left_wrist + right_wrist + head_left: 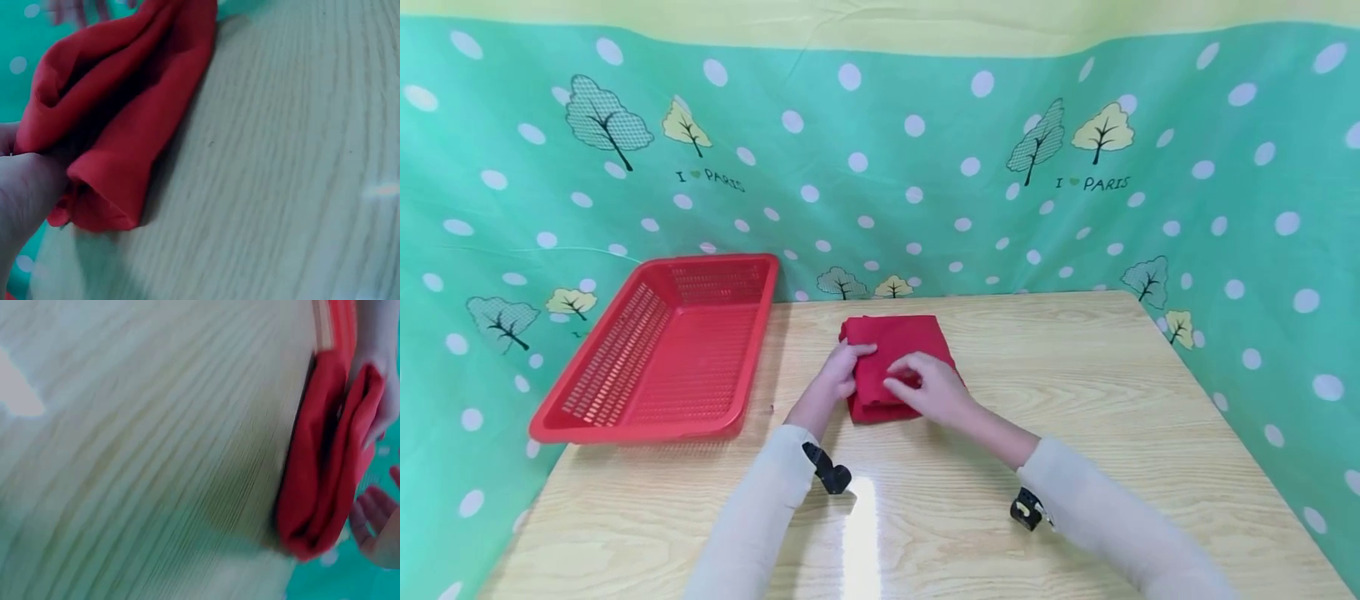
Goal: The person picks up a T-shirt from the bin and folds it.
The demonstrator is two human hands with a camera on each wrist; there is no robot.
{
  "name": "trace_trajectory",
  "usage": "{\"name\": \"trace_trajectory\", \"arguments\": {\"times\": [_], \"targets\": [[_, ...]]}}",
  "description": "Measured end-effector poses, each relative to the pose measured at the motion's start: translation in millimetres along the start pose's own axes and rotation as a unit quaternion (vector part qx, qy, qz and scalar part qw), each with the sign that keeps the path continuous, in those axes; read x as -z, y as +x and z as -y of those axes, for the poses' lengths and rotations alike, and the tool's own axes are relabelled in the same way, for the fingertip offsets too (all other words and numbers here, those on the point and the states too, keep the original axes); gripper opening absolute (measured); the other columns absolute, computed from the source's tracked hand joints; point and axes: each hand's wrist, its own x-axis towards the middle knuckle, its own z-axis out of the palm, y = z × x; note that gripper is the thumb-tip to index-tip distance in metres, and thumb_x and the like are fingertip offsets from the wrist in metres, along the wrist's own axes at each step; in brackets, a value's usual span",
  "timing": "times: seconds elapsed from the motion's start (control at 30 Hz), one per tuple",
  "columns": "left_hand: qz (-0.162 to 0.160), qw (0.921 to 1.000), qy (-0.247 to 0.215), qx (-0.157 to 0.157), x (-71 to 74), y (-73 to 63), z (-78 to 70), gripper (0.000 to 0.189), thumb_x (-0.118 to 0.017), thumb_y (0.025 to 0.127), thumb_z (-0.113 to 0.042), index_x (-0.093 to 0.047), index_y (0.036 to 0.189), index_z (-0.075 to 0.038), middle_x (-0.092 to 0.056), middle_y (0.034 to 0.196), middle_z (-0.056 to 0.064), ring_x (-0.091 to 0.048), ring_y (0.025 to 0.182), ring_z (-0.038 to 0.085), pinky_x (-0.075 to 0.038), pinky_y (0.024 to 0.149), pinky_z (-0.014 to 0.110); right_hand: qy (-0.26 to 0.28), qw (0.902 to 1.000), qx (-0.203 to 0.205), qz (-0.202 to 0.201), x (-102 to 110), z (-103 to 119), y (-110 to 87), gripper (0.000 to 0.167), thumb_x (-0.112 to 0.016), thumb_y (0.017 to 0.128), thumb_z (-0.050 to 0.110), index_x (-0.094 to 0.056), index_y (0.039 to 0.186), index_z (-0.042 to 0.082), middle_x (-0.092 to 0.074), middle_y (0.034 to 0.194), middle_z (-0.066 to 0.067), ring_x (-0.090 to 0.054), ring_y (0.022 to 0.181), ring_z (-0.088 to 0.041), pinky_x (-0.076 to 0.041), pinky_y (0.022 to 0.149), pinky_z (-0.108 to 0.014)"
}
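A folded red cloth (902,342) lies on the table, its layered edge facing the person. At its left side the left hand (841,367) grips the upper layers. One finger stretches over the top, and in the left wrist view the thumb (28,194) goes into the fold. Over the cloth's right half is the right hand (928,387), thumb and fingers loosely bent with a gap between them and nothing held. In the right wrist view its fingers (374,512) appear apart from the folded cloth (312,469).
A red plastic basket (741,367) with slotted sides stands to the left on the wooden table (1075,358). Behind and at both sides hangs a green dotted curtain (910,225). Each wrist bears a black strap with a small device.
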Motion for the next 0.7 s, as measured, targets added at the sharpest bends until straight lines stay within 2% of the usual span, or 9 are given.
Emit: {"name": "trace_trajectory", "arguments": {"times": [0.07, 0.17, 0.2, 0.27, 0.33, 0.43, 0.5, 0.57, 0.7], "targets": [[-0.012, 0.9993, 0.035, 0.004, 2.5, 0.5, 0.5, 0.045, -0.051, 0.091, -0.005, -0.037, 0.131, -0.018, -0.053, 0.117, 0.003, -0.058, 0.100, 0.016, -0.050, 0.085, 0.033, -0.029, 0.9988, -0.023, -0.034, 5.9, -9.3, -1.0, 0.022, -0.065, 0.088, 0.028, -0.067, 0.104, 0.013, -0.066, 0.104, -0.003, -0.059, 0.100, -0.018, -0.050, 0.087, -0.036], [-0.013, 0.9968, 0.075, -0.022, 4.5, 0.5, -1.7, 0.052, -0.051, 0.091, -0.004, -0.031, 0.138, -0.013, -0.050, 0.126, 0.009, -0.054, 0.106, 0.020, -0.047, 0.091, 0.036, -0.072, 0.9957, -0.040, -0.041, 13.2, -25.9, -1.3, 0.033, -0.064, 0.088, 0.028, -0.063, 0.115, 0.010, -0.060, 0.123, -0.011, -0.052, 0.117, -0.028, -0.044, 0.098, -0.044], [-0.015, 0.9958, 0.084, -0.033, 5.4, 0.1, -3.2, 0.053, -0.052, 0.091, -0.006, -0.030, 0.139, -0.012, -0.048, 0.130, 0.011, -0.053, 0.109, 0.021, -0.045, 0.094, 0.037, -0.090, 0.9946, -0.043, -0.026, 14.1, -30.9, -1.6, 0.040, -0.064, 0.088, 0.031, -0.060, 0.122, 0.010, -0.054, 0.132, -0.013, -0.047, 0.124, -0.030, -0.041, 0.102, -0.046], [-0.030, 0.9934, 0.097, -0.052, 8.0, -1.5, -6.9, 0.057, -0.055, 0.091, -0.008, -0.028, 0.142, -0.009, -0.044, 0.137, 0.014, -0.050, 0.115, 0.023, -0.041, 0.100, 0.037, -0.126, 0.9906, -0.041, 0.035, 13.3, -38.6, -2.8, 0.056, -0.063, 0.087, 0.039, -0.050, 0.135, 0.013, -0.038, 0.147, -0.016, -0.034, 0.135, -0.036, -0.036, 0.106, -0.050], [-0.054, 0.9888, 0.118, -0.074, 12.9, -3.8, -10.3, 0.061, -0.057, 0.090, -0.009, -0.028, 0.144, -0.008, -0.040, 0.143, 0.015, -0.048, 0.120, 0.024, -0.038, 0.104, 0.036, -0.147, 0.9833, -0.044, 0.098, 10.3, -43.5, -3.6, 0.068, -0.062, 0.086, 0.045, -0.040, 0.143, 0.016, -0.023, 0.154, -0.017, -0.022, 0.141, -0.039, -0.033, 0.107, -0.053], [-0.096, 0.9724, 0.182, -0.109, 23.4, -9.1, -13.9, 0.061, -0.061, 0.089, -0.011, -0.034, 0.144, -0.008, -0.041, 0.144, 0.015, -0.047, 0.125, 0.025, -0.041, 0.104, 0.037, -0.157, 0.9749, -0.055, 0.148, 5.0, -46.3, -3.2, 0.072, -0.062, 0.086, 0.045, -0.035, 0.146, 0.017, -0.015, 0.156, -0.017, -0.013, 0.143, -0.040, -0.034, 0.107, -0.052], [-0.123, 0.9523, 0.251, -0.123, 30.0, -13.4, -14.8, 0.057, -0.064, 0.088, -0.014, -0.042, 0.139, -0.007, -0.047, 0.139, 0.015, -0.051, 0.123, 0.026, -0.047, 0.097, 0.037, -0.154, 0.9744, -0.060, 0.153, 2.7, -45.8, -2.3, 0.072, -0.065, 0.085, 0.043, -0.036, 0.145, 0.014, -0.016, 0.156, -0.018, -0.012, 0.143, -0.040, -0.034, 0.107, -0.051], [-0.134, 0.9338, 0.312, -0.113, 34.5, -17.6, -14.8, 0.054, -0.067, 0.086, -0.018, -0.047, 0.135, -0.006, -0.052, 0.133, 0.016, -0.056, 0.117, 0.027, -0.052, 0.089, 0.037, -0.153, 0.9751, -0.065, 0.147, 1.7, -44.6, -1.8, 0.073, -0.067, 0.084, 0.041, -0.037, 0.144, 0.013, -0.017, 0.156, -0.018, -0.013, 0.143, -0.040, -0.035, 0.107, -0.051], [-0.114, 0.9115, 0.387, -0.079, 35.5, -20.9, -12.1, 0.062, -0.070, 0.084, -0.026, -0.044, 0.136, -0.004, -0.054, 0.125, 0.017, -0.059, 0.105, 0.028, -0.055, 0.079, 0.032, -0.156, 0.9748, -0.078, 0.138, 2.9, -43.4, -2.5, 0.075, -0.068, 0.082, 0.041, -0.037, 0.144, 0.013, -0.018, 0.156, -0.017, -0.014, 0.143, -0.039, -0.037, 0.106, -0.050]]}}
